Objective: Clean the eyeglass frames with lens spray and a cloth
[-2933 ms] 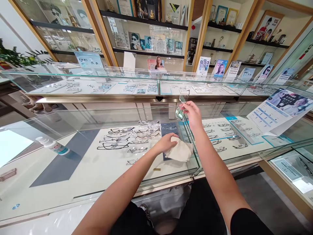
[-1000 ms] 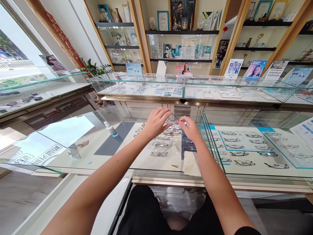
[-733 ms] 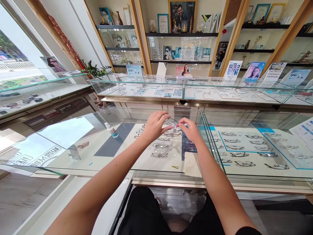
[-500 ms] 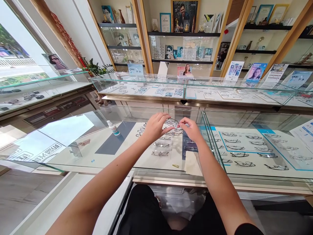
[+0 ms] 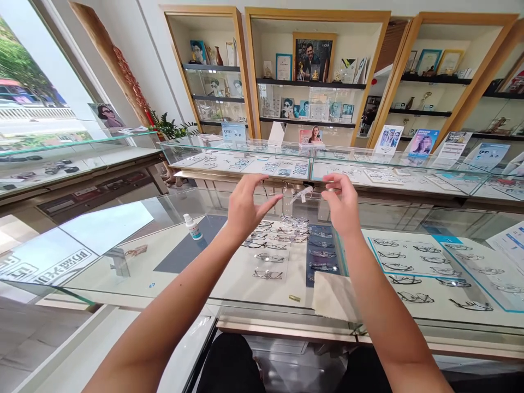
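A pair of eyeglasses [image 5: 286, 189] with thin rims is held up above the glass counter, a small white tag [image 5: 303, 195] hanging by its right lens. My left hand [image 5: 249, 207] is at the left side of the frame, thumb stretched below it and fingers curled above. On the other side my right hand [image 5: 343, 206] is raised with bent fingers and thumb round the right temple end, which is mostly hidden. Below lie rows of eyeglasses [image 5: 268, 274] inside the counter. A beige cloth [image 5: 333, 297] lies on the glass near my right forearm.
A white spray bottle [image 5: 192, 227] stands on the counter to the left. A small yellow-green item [image 5: 294, 298] lies near the front edge. More frames sit on a white tray [image 5: 409, 254] at right. Another glass display case [image 5: 245, 158] runs across behind, before wooden shelves [image 5: 315, 84].
My hands have moved up and apart, raising the eyeglasses off the counter level. My right hand has shifted from the rim to the far right side. The view has tilted upward.
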The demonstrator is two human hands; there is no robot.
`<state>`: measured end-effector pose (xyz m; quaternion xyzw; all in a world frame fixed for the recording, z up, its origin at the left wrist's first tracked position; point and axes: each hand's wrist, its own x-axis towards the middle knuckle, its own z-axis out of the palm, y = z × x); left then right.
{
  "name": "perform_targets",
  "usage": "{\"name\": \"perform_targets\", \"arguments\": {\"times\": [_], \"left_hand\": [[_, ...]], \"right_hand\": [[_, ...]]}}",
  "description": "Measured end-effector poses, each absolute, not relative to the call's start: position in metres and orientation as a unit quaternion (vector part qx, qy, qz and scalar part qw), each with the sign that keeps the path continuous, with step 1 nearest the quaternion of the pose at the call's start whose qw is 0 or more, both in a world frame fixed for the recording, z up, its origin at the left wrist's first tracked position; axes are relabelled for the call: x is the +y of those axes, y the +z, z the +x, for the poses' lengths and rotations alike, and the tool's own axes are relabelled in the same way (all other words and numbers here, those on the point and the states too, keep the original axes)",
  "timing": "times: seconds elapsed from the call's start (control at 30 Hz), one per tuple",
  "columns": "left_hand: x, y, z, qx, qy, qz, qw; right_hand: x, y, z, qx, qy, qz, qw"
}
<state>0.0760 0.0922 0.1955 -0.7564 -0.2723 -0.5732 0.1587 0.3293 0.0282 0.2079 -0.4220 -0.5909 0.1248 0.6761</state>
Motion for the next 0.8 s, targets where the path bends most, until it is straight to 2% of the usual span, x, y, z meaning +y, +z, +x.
{"name": "perform_targets", "arguments": {"times": [0.17,0.3,0.5,0.8], "left_hand": [[0.086,0.255,0.085,-0.207,-0.674,-0.695,0.144],[0.074,0.278,0.097,-0.161,-0.717,-0.671,0.096],[0.075,0.269,0.115,-0.127,-0.737,-0.664,0.023],[0.105,0.244,0.118,-0.149,-0.741,-0.654,0.004]], "right_hand": [[0.043,0.251,0.326,-0.577,0.150,-0.390,0.702],[0.044,0.264,0.316,-0.606,0.149,-0.319,0.713],[0.051,0.261,0.312,-0.610,0.080,-0.257,0.745],[0.054,0.246,0.327,-0.613,0.049,-0.356,0.703]]}}
